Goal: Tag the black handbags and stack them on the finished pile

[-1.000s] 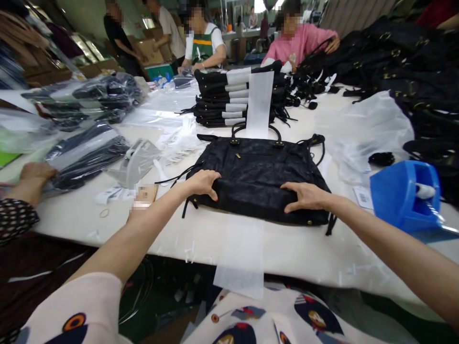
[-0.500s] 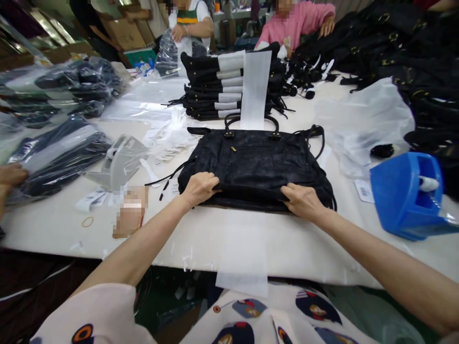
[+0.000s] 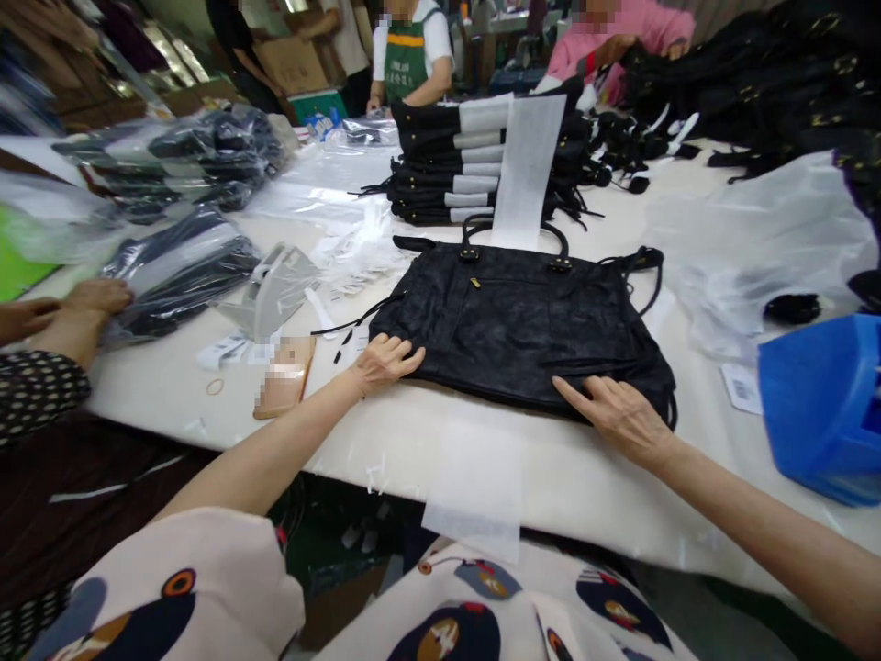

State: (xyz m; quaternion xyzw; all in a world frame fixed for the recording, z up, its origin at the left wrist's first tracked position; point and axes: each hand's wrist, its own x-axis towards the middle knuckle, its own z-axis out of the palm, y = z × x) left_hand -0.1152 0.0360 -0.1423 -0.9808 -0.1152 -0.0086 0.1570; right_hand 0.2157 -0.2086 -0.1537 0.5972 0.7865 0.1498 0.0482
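A black handbag [image 3: 523, 321] lies flat on the table, its two handles pointing away from me. My left hand [image 3: 389, 361] rests on the bag's near left corner with its fingers apart. On the near right edge lies my right hand [image 3: 623, 413], index finger stretched out and the other fingers bent against the bag. A strip of white paper [image 3: 474, 487] runs under the bag and hangs over the table's near edge. Behind the handles stands a stack of folded black bags [image 3: 413, 170] with white paper bands.
A blue tape dispenser [image 3: 819, 413] is at the right, a grey one [image 3: 275, 289] at the left. Plastic-wrapped bags [image 3: 185, 266] lie on the left, near a co-worker's hands [image 3: 96, 298]. Clear plastic [image 3: 777, 248] covers the right side. Several people work nearby.
The handbag's near edge, raised and gripped before, now lies flat. My fingers have loosened and spread on it. The view has shifted left, and the left co-worker's hands show more.
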